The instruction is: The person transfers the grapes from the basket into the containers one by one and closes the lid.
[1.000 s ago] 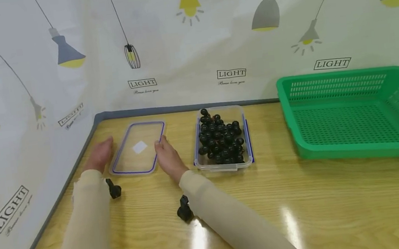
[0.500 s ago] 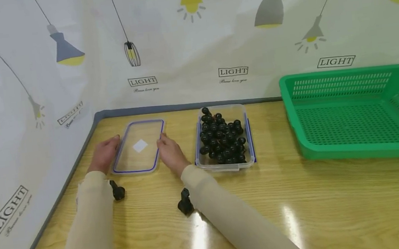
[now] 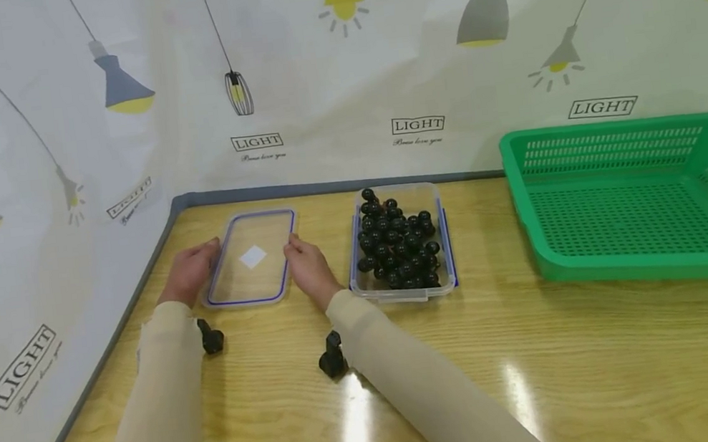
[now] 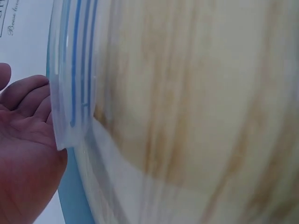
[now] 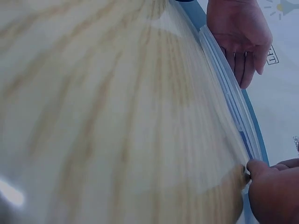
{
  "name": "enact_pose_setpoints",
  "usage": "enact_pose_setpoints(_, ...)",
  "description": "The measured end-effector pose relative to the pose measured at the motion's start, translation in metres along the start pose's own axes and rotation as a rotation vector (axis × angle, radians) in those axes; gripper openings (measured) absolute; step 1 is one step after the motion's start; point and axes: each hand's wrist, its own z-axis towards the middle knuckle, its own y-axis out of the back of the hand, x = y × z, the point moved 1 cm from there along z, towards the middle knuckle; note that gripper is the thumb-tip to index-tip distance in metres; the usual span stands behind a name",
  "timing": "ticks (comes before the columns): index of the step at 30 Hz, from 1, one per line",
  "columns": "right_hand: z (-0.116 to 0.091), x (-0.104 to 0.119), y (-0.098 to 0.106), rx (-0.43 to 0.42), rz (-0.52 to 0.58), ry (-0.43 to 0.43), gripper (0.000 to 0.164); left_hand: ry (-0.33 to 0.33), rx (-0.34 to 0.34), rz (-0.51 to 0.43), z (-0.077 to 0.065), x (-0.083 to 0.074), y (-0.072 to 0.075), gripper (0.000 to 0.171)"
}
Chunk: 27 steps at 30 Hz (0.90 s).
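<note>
At nine o'clock from the middle of the head view, over the wood-grained table, a clear plastic lid: thin, rectangular, rounded at the corners, with long sides leaning toward one o'clock. Just inside the edge, a dark-blue seal tracing the whole outline; near the centre, a white square label, turned to look like a diamond. Transparent enough to let the yellow grain through, slightly milky along the rim. Layered in look from the left wrist view, with blue lines running between frosted strips. Cannot tell whether resting wholly on the tabletop or slightly raised.

At the lid's nine o'clock edge, the left hand, up against the rim with fingers loosely extended and palm showing in both wrist views. At the three o'clock edge, the right hand, pinching the rim, thumb tip on the edge and fingers bent behind. At each wrist, a small black device.

At three o'clock from the lid, just past the right hand, a clear container with blue along both sides, full of glossy dark grapes. Farther out in the same direction, a green basket with slotted walls and a mesh floor. Toward twelve o'clock, a white backdrop printed with hanging lamps.
</note>
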Motion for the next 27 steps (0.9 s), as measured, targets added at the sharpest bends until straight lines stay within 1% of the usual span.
enact_pose_setpoints(4, -0.002, 0.001, 0.0, -0.023, 0.021, -0.002, 0.048, 0.011, 0.031, -0.097, -0.001, 0.001, 0.0, 0.053)
enact_pose_setpoints(8, -0.006, 0.006, 0.004, -0.06, 0.042, -0.007, 0.047, 0.015, 0.067, -0.222, -0.006, -0.002, -0.001, 0.054)
enact_pose_setpoints(13, -0.018, 0.028, 0.019, -0.069, 0.064, -0.025, 0.047, 0.006, 0.147, -0.407, -0.02, -0.016, -0.001, 0.055)
enact_pose_setpoints(14, -0.021, 0.034, 0.024, -0.077, 0.063, -0.023, 0.044, -0.001, 0.166, -0.443, -0.022, -0.019, -0.001, 0.054)
enact_pose_setpoints(16, -0.026, 0.046, 0.033, -0.098, 0.068, -0.025, 0.04, -0.012, 0.197, -0.489, -0.029, -0.028, -0.001, 0.053)
enact_pose_setpoints(18, -0.032, 0.057, 0.045, -0.11, 0.049, -0.027, 0.043, -0.031, 0.218, -0.516, -0.036, -0.039, -0.002, 0.053)
enact_pose_setpoints(20, -0.039, 0.068, 0.058, -0.115, 0.053, -0.035, 0.045, -0.047, 0.225, -0.533, -0.044, -0.053, -0.005, 0.053)
enact_pose_setpoints(24, -0.056, 0.087, 0.093, -0.068, 0.058, -0.056, 0.039, -0.085, 0.234, -0.55, -0.063, -0.085, -0.014, 0.051)
enact_pose_setpoints(27, -0.067, 0.097, 0.118, -0.035, 0.128, -0.055, 0.037, -0.126, 0.242, -0.582, -0.074, -0.107, -0.024, 0.048)
